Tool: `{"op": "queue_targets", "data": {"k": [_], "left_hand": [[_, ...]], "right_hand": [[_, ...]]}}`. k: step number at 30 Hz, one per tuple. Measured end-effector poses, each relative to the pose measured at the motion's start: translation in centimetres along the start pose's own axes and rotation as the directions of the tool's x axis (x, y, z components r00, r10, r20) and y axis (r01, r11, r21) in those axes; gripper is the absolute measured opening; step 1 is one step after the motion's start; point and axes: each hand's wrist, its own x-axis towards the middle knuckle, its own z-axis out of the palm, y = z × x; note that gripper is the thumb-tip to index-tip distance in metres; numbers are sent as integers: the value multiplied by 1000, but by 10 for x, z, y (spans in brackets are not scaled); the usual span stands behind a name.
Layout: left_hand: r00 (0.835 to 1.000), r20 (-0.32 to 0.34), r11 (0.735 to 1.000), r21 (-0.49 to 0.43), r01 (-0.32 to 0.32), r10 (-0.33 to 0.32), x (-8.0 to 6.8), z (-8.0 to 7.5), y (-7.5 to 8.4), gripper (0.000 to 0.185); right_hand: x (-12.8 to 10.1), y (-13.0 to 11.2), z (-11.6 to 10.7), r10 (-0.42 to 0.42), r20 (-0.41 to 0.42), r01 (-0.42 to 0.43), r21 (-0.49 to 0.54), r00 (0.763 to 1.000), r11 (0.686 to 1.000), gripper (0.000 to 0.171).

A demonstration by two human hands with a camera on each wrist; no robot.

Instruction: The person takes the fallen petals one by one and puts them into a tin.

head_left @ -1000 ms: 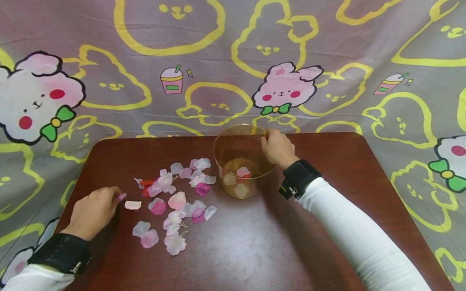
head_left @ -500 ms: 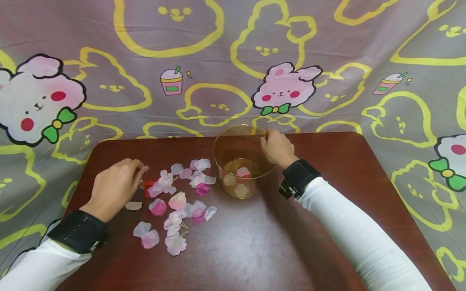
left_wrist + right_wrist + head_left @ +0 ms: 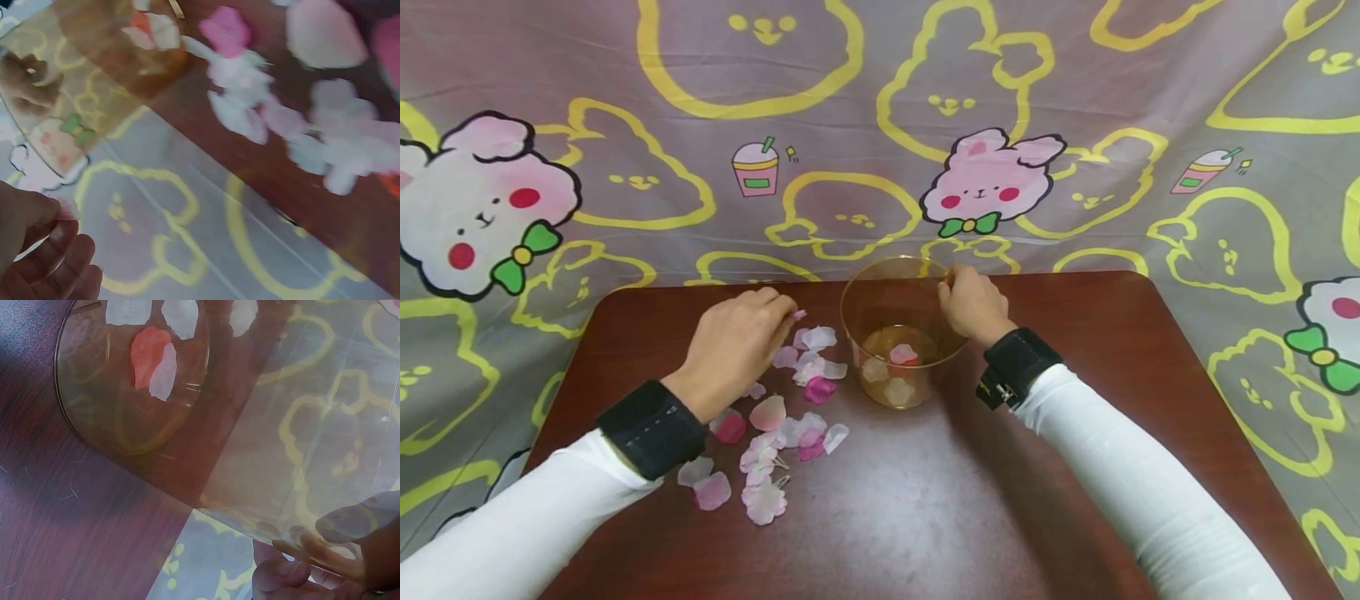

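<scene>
A clear amber plastic cup (image 3: 898, 333) stands upright at the back middle of the dark wooden table (image 3: 925, 500), with a few pale and pink petals (image 3: 901, 354) on its bottom. My right hand (image 3: 972, 305) pinches the cup's far right rim; the right wrist view shows fingertips (image 3: 281, 574) on the rim of the cup (image 3: 187, 412). My left hand (image 3: 737, 342) hovers just left of the cup, pinching a small pink petal (image 3: 798, 315) between thumb and fingers (image 3: 44, 250). Several loose white and pink petals (image 3: 790, 417) lie scattered under and in front of that hand.
A cloth printed with yellow outlines and pink rabbits (image 3: 985, 187) hangs behind and around the table. The table's back edge runs close behind the cup. Bare table surface stretches to the right and front.
My left hand has lifted a pink petal from the table's left side and carried it up and right, close to the cup. The right hand and cup have stayed still.
</scene>
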Motion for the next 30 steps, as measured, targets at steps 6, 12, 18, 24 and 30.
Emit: {"op": "queue_targets", "data": {"k": [6, 12, 18, 24, 30], "left_hand": [[996, -27, 995, -41, -86, 85, 21, 6, 35, 16], [983, 8, 983, 1, -184, 184, 34, 18, 67, 10], [976, 81, 979, 15, -202, 200, 39, 23, 79, 10], [986, 99, 990, -53, -132, 137, 39, 14, 68, 21], [999, 45, 995, -97, -22, 26, 26, 3, 37, 25]], "right_hand": [[-1, 1, -1, -5, 0, 5, -2, 1000, 1000, 26], [-1, 0, 0, -3, 1, 3, -2, 1000, 1000, 25], [-2, 0, 1, 0, 7, 0, -2, 1000, 1000, 26], [0, 0, 0, 5, -4, -5, -2, 1000, 1000, 25], [1, 0, 1, 9, 1, -9, -3, 1000, 1000, 26]]}}
